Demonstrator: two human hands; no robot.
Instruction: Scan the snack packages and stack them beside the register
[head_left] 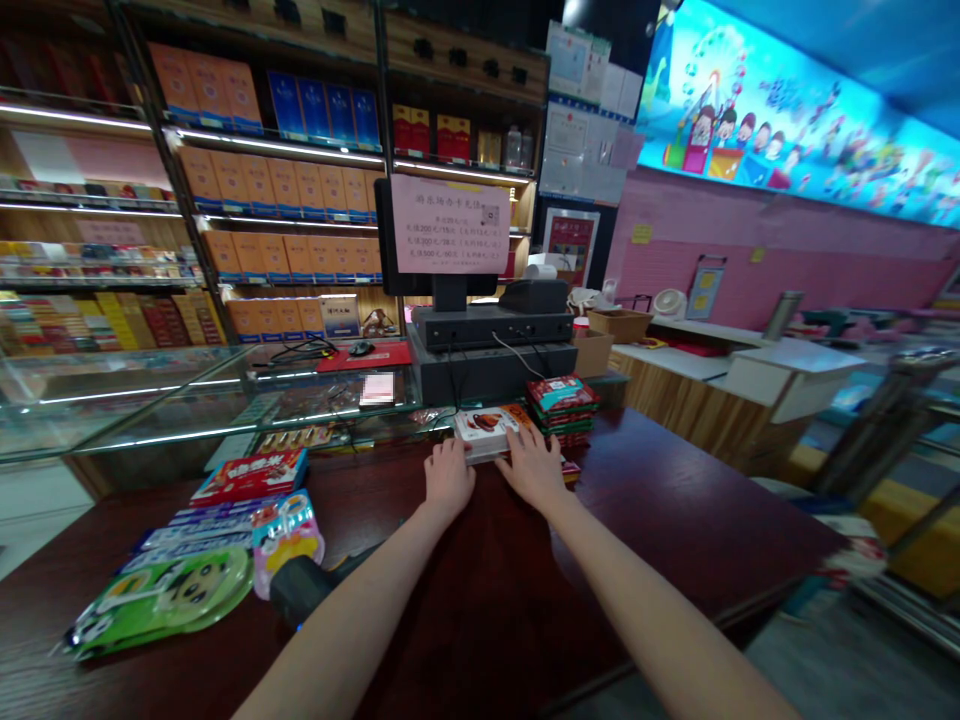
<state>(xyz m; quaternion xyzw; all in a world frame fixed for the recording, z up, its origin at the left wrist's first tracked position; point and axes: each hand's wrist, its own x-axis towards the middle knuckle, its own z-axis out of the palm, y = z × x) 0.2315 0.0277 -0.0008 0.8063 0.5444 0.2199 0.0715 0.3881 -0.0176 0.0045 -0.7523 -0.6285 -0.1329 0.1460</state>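
On the dark wooden counter (480, 600), a white box (484, 425) with a brown and orange picture on top lies flat, perhaps stacked on another. My left hand (448, 477) has its curled fingers at the box's near left corner. My right hand (534, 468) reaches over the box's right side, fingers on its top and thumb at the near edge. Right beside the box rises a stack of red and green packets (566, 400). Part of another colourful packet (570, 468) shows under my right hand.
Left on the counter are a red box (251, 475), blue-white packs (199, 530), a green panda pack (172, 600), a pink-blue pack (286, 535) and a dark handheld device (304, 588) near my left forearm. A cash register screen (450, 225) and glass case (150, 400) stand behind.
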